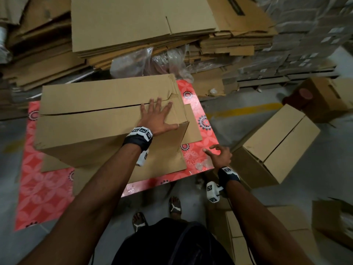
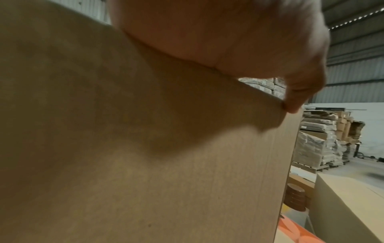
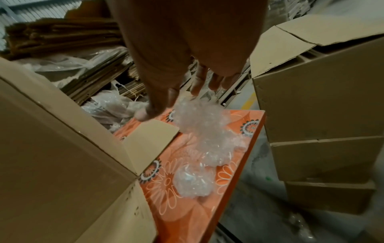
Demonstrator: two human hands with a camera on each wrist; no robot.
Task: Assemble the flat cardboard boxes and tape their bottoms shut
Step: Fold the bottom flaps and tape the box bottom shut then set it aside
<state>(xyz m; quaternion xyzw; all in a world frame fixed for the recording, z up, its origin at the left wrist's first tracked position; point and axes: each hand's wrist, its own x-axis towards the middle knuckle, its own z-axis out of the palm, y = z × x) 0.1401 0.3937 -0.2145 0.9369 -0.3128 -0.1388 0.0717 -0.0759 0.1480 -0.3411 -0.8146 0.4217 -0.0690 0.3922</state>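
A brown cardboard box (image 1: 95, 121) stands on a red floral table (image 1: 47, 188), its two top flaps folded in to meet at a dark seam. My left hand (image 1: 158, 115) lies flat with spread fingers across that seam near the box's right end. In the left wrist view the palm (image 2: 228, 32) presses on the cardboard (image 2: 145, 164) and the thumb touches its edge. My right hand (image 1: 219, 153) hovers over the table's right corner with loosely spread fingers (image 3: 153, 106), holding nothing. Crumpled clear plastic (image 3: 199, 125) lies on the table (image 3: 187, 213) beneath it.
Assembled boxes (image 1: 277, 146) lie on the floor to the right and stand near my right leg (image 1: 248, 236). Stacks of flat cardboard (image 1: 143, 22) and clear wrap (image 1: 149, 60) fill the back. A stack of brown rolls (image 2: 294, 197) sits beyond the box. My sandalled feet (image 1: 174, 206) stand at the table's near edge.
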